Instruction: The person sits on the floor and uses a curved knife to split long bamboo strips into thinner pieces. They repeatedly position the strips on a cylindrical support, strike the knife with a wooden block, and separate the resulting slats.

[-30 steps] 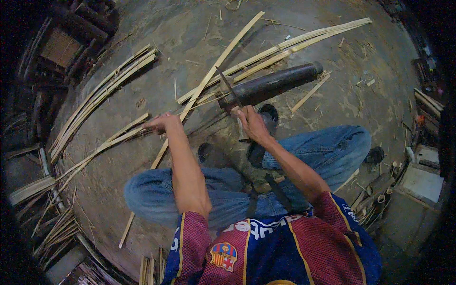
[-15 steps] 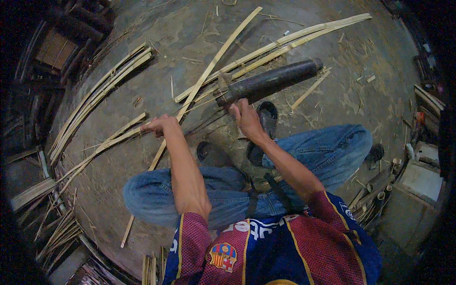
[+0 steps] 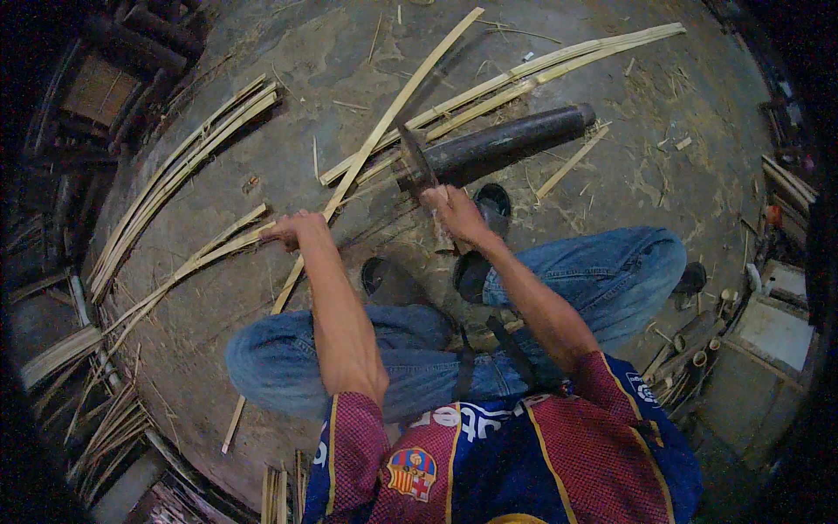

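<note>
My left hand [image 3: 298,230] is closed around the end of some pale bamboo strips [image 3: 214,255], which trail away to the left across the floor. My right hand [image 3: 450,211] grips the handle of a large knife [image 3: 414,150]. Its dark blade points away from me, across the near end of a dark, round log [image 3: 515,140] that lies on the floor. Between the left hand and the blade runs a thin sliver, too blurred to follow fully. One long flat bamboo strip [image 3: 384,122] slants over the floor, passing beneath my left wrist.
Beyond the log lie more long strips [image 3: 541,70]. A bundle of strips [image 3: 188,179] rests at the left. My sandalled feet [image 3: 493,208] are close to the knife handle. Bamboo tubes [image 3: 698,358] and a pale box [image 3: 777,332] stand at the right.
My right hand has turned the knife, so its blade and handle now show. The blade sits against the log's near end. My left hand has barely moved and still holds the strips.
</note>
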Motion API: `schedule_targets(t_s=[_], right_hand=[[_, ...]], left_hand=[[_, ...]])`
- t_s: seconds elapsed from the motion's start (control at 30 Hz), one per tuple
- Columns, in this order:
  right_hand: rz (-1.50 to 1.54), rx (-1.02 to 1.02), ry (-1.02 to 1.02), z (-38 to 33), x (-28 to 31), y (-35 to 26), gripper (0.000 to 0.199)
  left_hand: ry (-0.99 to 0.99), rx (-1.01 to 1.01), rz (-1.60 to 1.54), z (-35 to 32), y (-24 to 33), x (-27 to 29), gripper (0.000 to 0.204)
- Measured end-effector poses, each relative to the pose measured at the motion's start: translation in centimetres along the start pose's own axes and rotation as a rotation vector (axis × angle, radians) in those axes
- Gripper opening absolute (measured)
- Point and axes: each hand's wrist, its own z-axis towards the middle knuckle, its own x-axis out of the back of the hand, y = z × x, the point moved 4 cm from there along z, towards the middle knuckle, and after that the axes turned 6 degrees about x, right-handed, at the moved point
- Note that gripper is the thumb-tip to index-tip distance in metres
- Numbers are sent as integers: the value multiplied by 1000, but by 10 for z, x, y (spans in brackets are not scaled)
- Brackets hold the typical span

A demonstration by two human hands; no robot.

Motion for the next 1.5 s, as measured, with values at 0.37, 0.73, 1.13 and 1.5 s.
schedule_targets(t_s=[0.37,0.73,1.13,1.5], right_hand=[[-77,0,206,-6,25,-68,32],[-132,-68,133,-3,-10,1,31],[-167,23,232,-5,-9,-8,35],[-234,-76,164,-7,-8,-8,35]], left_hand=[[71,-5,3,22,-3,3,67],[102,89,38,22,-7,3,63],[71,89,24,20,-11,1,61],[62,74,62,32,-17,2,63]])
